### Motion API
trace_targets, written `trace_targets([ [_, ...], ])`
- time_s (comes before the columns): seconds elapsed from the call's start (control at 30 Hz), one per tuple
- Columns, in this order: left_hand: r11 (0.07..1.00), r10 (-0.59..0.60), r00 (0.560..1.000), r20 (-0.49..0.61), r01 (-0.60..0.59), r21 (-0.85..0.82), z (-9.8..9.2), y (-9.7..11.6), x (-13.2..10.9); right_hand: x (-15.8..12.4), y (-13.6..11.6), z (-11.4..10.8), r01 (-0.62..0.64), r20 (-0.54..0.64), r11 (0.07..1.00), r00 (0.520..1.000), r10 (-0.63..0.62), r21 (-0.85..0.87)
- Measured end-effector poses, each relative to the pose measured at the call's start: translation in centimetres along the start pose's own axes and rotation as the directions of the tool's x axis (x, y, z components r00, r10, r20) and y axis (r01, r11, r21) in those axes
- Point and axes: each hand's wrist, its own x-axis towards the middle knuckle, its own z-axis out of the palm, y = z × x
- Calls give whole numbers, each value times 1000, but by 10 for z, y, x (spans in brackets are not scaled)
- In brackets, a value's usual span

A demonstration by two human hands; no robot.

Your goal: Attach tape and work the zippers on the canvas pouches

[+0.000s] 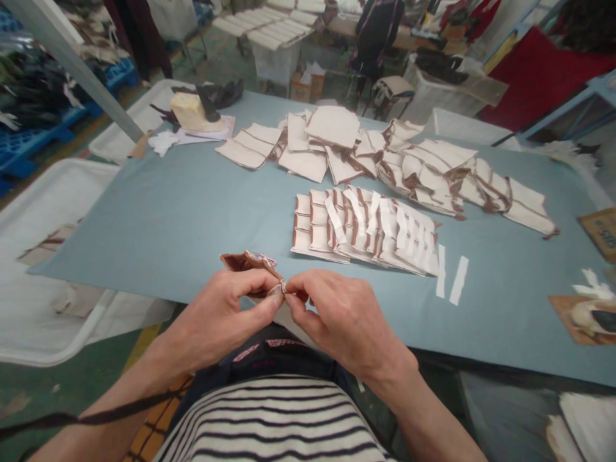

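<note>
Both hands meet at the table's near edge over a brown and off-white sewn fabric piece (pixel 256 261). My left hand (pixel 226 311) is closed, its thumb and fingers pinching the piece near its edge. My right hand (pixel 339 314) is closed too, its fingertips pinching the same edge right beside the left thumb. A small whitish bit shows between the fingertips, too small to name. Much of the piece is hidden by the hands. Just beyond lies an overlapping row of off-white pieces with brown trim (pixel 312 224), with white strips (pixel 335 220) laid across several of them.
A loose heap of similar pieces (pixel 332 128) spreads along the back of the blue-grey table (pixel 158 212). Two white strips (pixel 459 280) lie right of the row. White tubs (pixel 29 212) stand at the left. A yellowish block (pixel 188 112) sits at the back left corner.
</note>
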Motion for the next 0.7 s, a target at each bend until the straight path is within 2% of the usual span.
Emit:
trace_targets([
  [0.1,1000,-26,1000,2,26,-8,3,0,-1,0,1,8,-26,-33,999,999,28,44],
  [0.2,996,-70,997,-34,69,-50,5,1,3,3,3,18,-199,2,941,979,206,275],
  [0.23,994,-92,995,-41,89,-67,6,0,5,5,4,21,-291,62,877,955,290,382],
  [0.3,983,-151,988,-17,148,-111,8,-5,9,8,7,27,-471,248,661,879,407,584],
  [0.37,964,-206,978,36,209,-166,9,-11,12,9,10,31,-571,412,422,812,412,704],
  [0.43,945,-239,967,94,254,-208,8,-16,14,9,13,33,-608,490,286,780,389,740],
  [0.53,951,-228,965,127,249,-185,6,-17,15,7,13,34,-631,499,275,757,422,725],
  [0.7,993,-117,992,53,118,-14,0,-11,19,8,9,32,-616,431,414,777,458,670],
])
